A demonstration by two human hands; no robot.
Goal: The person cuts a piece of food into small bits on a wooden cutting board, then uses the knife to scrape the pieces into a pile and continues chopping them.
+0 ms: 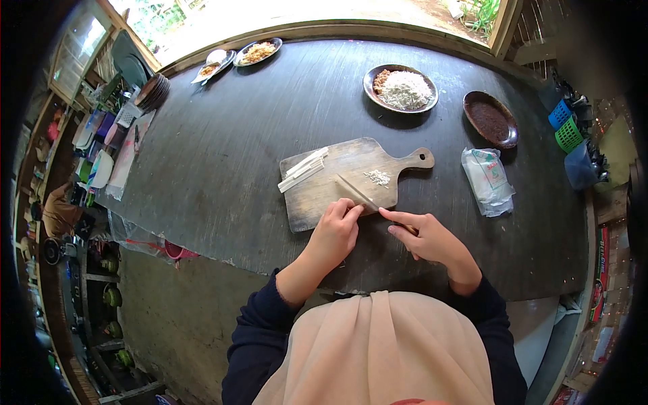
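My right hand [435, 239] grips a knife [358, 192] by its handle, the index finger stretched along it. The blade lies slanted over the near part of a wooden cutting board [317, 206]. My left hand [334, 233] is closed at the board's near edge, its fingertips beside the blade; whatever they pinch is hidden. Several long white strips [304, 169] lie on the board's left side. A small heap of chopped white bits [378, 177] sits near the board's handle end, right of the blade.
Beyond the board stands a plate [366, 86] of white shreds and brown bits. At right are a brown dish [514, 135] and a plastic packet [487, 181]. Two plates of food [258, 52] [214, 66] stand far left, near stacked brown dishes [152, 92]. Colored baskets [568, 133] line the right edge.
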